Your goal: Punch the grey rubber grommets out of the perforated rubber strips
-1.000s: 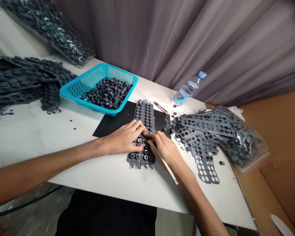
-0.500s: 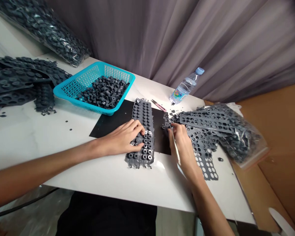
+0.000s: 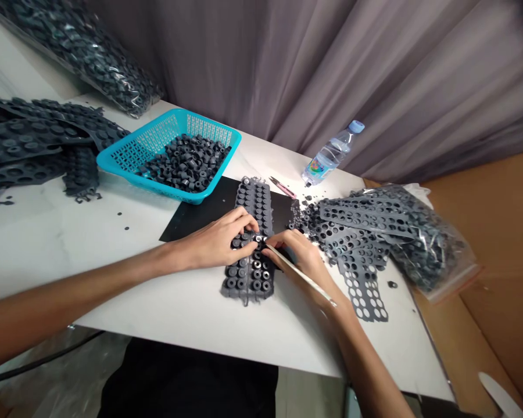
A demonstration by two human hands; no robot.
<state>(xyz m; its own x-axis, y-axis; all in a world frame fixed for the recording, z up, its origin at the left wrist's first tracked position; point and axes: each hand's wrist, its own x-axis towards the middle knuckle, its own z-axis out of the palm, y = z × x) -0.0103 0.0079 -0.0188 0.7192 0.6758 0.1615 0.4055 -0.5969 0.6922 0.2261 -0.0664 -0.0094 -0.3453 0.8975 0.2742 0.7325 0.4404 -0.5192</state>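
Note:
A dark grey moulded rubber sheet (image 3: 258, 200) with rows of round, hollow parts lies lengthwise in front of me. My left hand (image 3: 220, 238) grips the sheet from the left, thumb and curled fingers on its rows. At its right edge, my right hand (image 3: 303, 258) is closed on a slender white stick-like tool (image 3: 307, 278). The tool's tip meets the sheet close to my left fingertips; what is at the tip is too small to make out. A few of the round parts have shiny, pale rims. A black mat (image 3: 203, 217) lies under the sheet.
A blue basket (image 3: 157, 193) of loose rubber pieces stands back left, beside stacked rubber sheets (image 3: 21, 142) and a filled plastic bag (image 3: 108, 69). Pink-handled snips (image 3: 283, 187) and a water bottle (image 3: 331, 154) lie behind. Punched sheets (image 3: 366, 215) and another bag (image 3: 436, 255) are at right.
My right hand has moved left with the white tool, from the small pieces beside the mat to the rubber sheet. My left hand stays on the sheet, nearly in place.

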